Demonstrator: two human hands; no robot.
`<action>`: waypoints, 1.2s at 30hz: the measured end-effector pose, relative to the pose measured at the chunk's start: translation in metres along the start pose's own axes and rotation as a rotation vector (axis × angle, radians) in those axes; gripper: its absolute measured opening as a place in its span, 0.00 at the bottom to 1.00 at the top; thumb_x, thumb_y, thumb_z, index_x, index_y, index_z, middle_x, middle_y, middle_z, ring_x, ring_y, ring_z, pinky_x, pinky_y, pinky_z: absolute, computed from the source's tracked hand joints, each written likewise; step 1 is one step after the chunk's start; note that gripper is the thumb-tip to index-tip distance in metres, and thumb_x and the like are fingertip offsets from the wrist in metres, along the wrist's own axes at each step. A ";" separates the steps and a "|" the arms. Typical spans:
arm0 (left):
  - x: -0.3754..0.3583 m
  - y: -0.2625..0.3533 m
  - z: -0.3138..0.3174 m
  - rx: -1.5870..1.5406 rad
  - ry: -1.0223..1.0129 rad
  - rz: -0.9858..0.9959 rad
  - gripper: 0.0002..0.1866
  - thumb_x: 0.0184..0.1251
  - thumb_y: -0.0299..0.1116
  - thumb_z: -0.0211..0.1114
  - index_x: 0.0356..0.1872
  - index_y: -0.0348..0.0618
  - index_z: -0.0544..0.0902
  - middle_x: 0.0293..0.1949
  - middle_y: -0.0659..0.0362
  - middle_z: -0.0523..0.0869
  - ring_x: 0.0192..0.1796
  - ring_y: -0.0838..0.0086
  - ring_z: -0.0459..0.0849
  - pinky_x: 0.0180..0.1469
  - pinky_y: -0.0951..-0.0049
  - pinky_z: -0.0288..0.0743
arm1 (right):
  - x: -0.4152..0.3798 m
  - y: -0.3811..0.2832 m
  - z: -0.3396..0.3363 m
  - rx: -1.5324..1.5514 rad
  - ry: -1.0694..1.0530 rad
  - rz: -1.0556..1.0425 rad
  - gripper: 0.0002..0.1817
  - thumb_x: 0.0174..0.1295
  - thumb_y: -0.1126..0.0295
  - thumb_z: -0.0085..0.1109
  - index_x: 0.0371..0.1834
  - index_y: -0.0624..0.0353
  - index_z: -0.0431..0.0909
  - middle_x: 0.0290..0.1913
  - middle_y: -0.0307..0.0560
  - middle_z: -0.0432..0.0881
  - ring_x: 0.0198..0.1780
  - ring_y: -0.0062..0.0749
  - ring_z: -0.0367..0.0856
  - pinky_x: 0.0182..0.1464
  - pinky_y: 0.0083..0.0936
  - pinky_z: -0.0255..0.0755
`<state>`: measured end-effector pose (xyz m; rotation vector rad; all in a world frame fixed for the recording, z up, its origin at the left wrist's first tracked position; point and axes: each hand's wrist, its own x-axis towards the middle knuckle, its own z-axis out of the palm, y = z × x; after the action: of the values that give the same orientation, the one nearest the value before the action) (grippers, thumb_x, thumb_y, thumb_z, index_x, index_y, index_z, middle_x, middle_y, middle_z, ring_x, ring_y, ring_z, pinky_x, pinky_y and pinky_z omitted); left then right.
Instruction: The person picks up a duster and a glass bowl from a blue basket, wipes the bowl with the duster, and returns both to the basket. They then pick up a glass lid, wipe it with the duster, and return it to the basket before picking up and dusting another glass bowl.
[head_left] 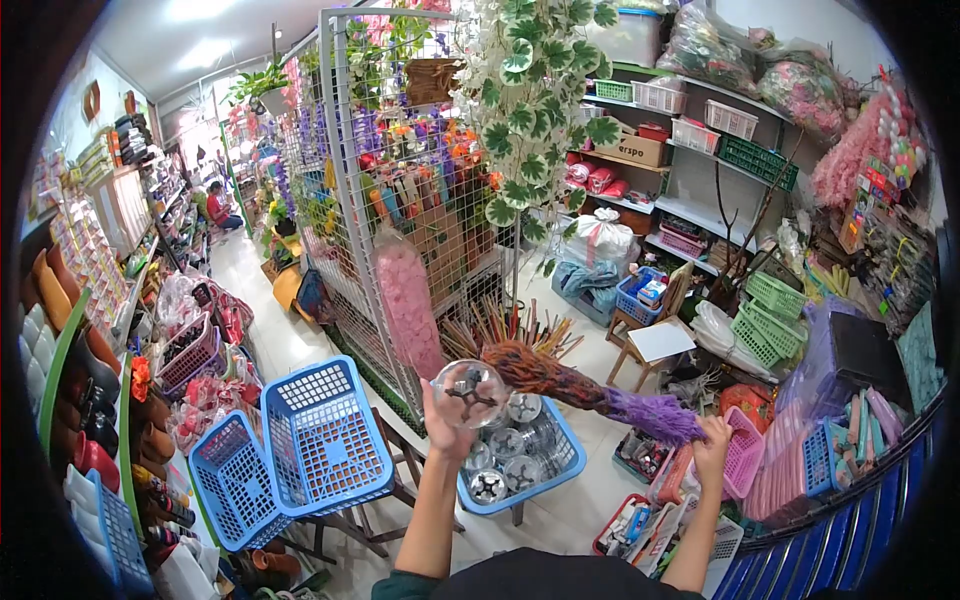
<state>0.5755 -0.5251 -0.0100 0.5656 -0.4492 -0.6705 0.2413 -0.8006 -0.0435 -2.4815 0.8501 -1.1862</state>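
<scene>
Raised above a blue basket [575,470], my left hand [447,425] is closed on a clear round glass [470,392] with a dark pattern inside. Several similar clear glasses [522,472] lie in that basket. On the right, my right hand [713,440] grips the purple end of a long feathery duster [590,385]. The duster's dark, orange-flecked end points left, close to the glass; whether they touch is unclear.
Two blue baskets [325,440] stand on stools at the left. A wire mesh rack [400,220] with flowers rises ahead. Sticks [515,330] stand behind the glasses. Bins [745,450] crowd the right. A person [220,208] sits far back.
</scene>
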 end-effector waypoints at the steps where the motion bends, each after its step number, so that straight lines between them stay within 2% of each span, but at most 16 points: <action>1: 0.001 0.004 0.002 0.011 0.036 0.008 0.44 0.66 0.72 0.30 0.65 0.41 0.62 0.48 0.43 0.80 0.46 0.49 0.82 0.53 0.53 0.76 | -0.001 -0.001 0.000 0.010 0.035 -0.006 0.21 0.38 0.82 0.53 0.41 0.66 0.80 0.33 0.50 0.75 0.43 0.44 0.71 0.54 0.33 0.59; 6: -0.005 0.000 0.014 0.088 -0.026 -0.079 0.45 0.66 0.72 0.30 0.67 0.42 0.62 0.47 0.41 0.80 0.46 0.46 0.82 0.52 0.52 0.75 | -0.002 -0.019 0.010 0.008 0.166 -0.041 0.20 0.37 0.82 0.52 0.39 0.68 0.80 0.33 0.50 0.74 0.43 0.44 0.71 0.53 0.33 0.59; 12: -0.005 0.013 0.005 -0.188 0.131 -0.053 0.42 0.65 0.72 0.36 0.63 0.46 0.67 0.48 0.49 0.79 0.48 0.52 0.79 0.53 0.51 0.72 | -0.008 0.002 0.006 0.077 0.061 -0.024 0.21 0.36 0.82 0.52 0.38 0.67 0.80 0.33 0.50 0.74 0.43 0.44 0.70 0.54 0.33 0.59; 14: -0.005 0.014 0.009 -0.251 0.112 -0.038 0.39 0.66 0.71 0.37 0.62 0.48 0.69 0.50 0.50 0.79 0.48 0.51 0.78 0.53 0.50 0.72 | -0.011 0.000 0.005 0.076 0.086 -0.034 0.21 0.35 0.82 0.52 0.38 0.67 0.80 0.33 0.50 0.74 0.42 0.44 0.70 0.53 0.32 0.59; 16: -0.007 0.010 0.011 -0.278 0.091 -0.115 0.38 0.67 0.70 0.37 0.61 0.48 0.69 0.53 0.49 0.78 0.50 0.51 0.78 0.53 0.48 0.72 | -0.010 -0.009 0.014 0.063 0.134 -0.023 0.20 0.35 0.82 0.52 0.37 0.68 0.79 0.33 0.50 0.74 0.42 0.44 0.70 0.53 0.32 0.59; 17: -0.005 0.003 -0.002 -0.302 -0.136 -0.123 0.38 0.68 0.69 0.36 0.62 0.48 0.69 0.55 0.49 0.77 0.54 0.50 0.76 0.54 0.48 0.72 | -0.009 -0.013 0.018 0.054 0.184 -0.018 0.20 0.35 0.83 0.51 0.37 0.68 0.79 0.33 0.50 0.74 0.42 0.44 0.70 0.53 0.32 0.59; 20: -0.004 0.002 -0.001 -0.448 -0.143 -0.131 0.42 0.66 0.71 0.33 0.64 0.46 0.68 0.60 0.49 0.75 0.61 0.50 0.74 0.57 0.49 0.72 | -0.008 -0.019 0.021 0.097 0.158 -0.013 0.19 0.35 0.82 0.52 0.36 0.68 0.79 0.33 0.50 0.74 0.42 0.44 0.70 0.53 0.32 0.58; 21: -0.003 0.006 0.007 -0.358 0.064 -0.101 0.40 0.68 0.68 0.34 0.63 0.46 0.69 0.60 0.49 0.75 0.62 0.50 0.73 0.59 0.48 0.71 | -0.009 -0.017 0.019 0.098 0.158 -0.014 0.19 0.35 0.82 0.52 0.36 0.68 0.79 0.33 0.50 0.74 0.42 0.44 0.70 0.53 0.32 0.58; 24: 0.003 0.010 -0.003 -0.473 0.049 -0.076 0.35 0.71 0.64 0.35 0.63 0.49 0.69 0.64 0.47 0.71 0.63 0.46 0.70 0.64 0.44 0.64 | -0.012 -0.011 0.017 0.147 0.045 -0.024 0.18 0.35 0.82 0.52 0.36 0.68 0.78 0.33 0.49 0.75 0.43 0.44 0.70 0.54 0.33 0.58; 26: 0.001 0.008 -0.004 -0.417 -0.012 -0.088 0.35 0.71 0.63 0.36 0.63 0.46 0.70 0.64 0.47 0.71 0.65 0.47 0.68 0.66 0.42 0.60 | -0.014 -0.011 0.021 0.152 0.127 -0.024 0.17 0.36 0.82 0.53 0.34 0.68 0.78 0.33 0.49 0.75 0.43 0.44 0.70 0.54 0.33 0.58; 28: 0.001 0.001 -0.012 -0.692 -0.289 -0.184 0.36 0.71 0.63 0.35 0.63 0.43 0.69 0.64 0.45 0.70 0.65 0.48 0.68 0.67 0.40 0.58 | -0.010 -0.015 0.023 0.134 0.124 -0.004 0.17 0.35 0.82 0.53 0.34 0.68 0.78 0.33 0.48 0.75 0.43 0.44 0.70 0.54 0.32 0.58; 30: -0.001 0.001 0.000 -0.717 -0.192 -0.221 0.34 0.71 0.61 0.36 0.61 0.43 0.71 0.62 0.46 0.72 0.63 0.49 0.69 0.65 0.41 0.60 | -0.008 -0.017 0.028 0.121 0.124 0.009 0.17 0.34 0.82 0.53 0.33 0.67 0.78 0.34 0.48 0.76 0.43 0.44 0.71 0.54 0.32 0.58; 32: 0.000 0.002 0.014 -0.641 0.062 -0.200 0.31 0.71 0.59 0.39 0.59 0.45 0.73 0.59 0.46 0.73 0.59 0.50 0.71 0.62 0.44 0.64 | -0.010 -0.016 0.033 0.143 0.020 -0.047 0.18 0.34 0.82 0.52 0.34 0.67 0.78 0.34 0.48 0.77 0.43 0.43 0.71 0.52 0.32 0.59; 33: -0.001 0.006 0.020 -0.958 0.202 -0.300 0.28 0.71 0.57 0.41 0.58 0.46 0.74 0.59 0.47 0.74 0.61 0.50 0.71 0.63 0.44 0.62 | -0.009 -0.014 0.035 0.188 -0.028 -0.067 0.19 0.34 0.81 0.52 0.35 0.67 0.79 0.34 0.49 0.77 0.44 0.43 0.72 0.52 0.31 0.60; 34: 0.001 0.002 0.012 -0.958 0.202 -0.302 0.28 0.71 0.57 0.41 0.58 0.46 0.74 0.59 0.47 0.74 0.61 0.50 0.71 0.63 0.44 0.62 | -0.006 -0.016 0.037 0.188 -0.027 -0.066 0.19 0.34 0.81 0.52 0.35 0.67 0.79 0.34 0.49 0.77 0.44 0.43 0.72 0.52 0.31 0.60; 36: 0.008 -0.008 -0.013 -0.776 -0.199 -0.259 0.28 0.71 0.56 0.41 0.57 0.46 0.74 0.60 0.46 0.73 0.63 0.49 0.69 0.67 0.42 0.57 | -0.002 -0.021 0.042 0.152 0.100 -0.002 0.18 0.35 0.80 0.52 0.34 0.66 0.79 0.34 0.49 0.77 0.43 0.43 0.72 0.52 0.31 0.60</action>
<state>0.5843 -0.5314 -0.0234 -0.1858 -0.2666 -1.0798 0.2811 -0.7834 -0.0611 -2.3200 0.7524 -1.3329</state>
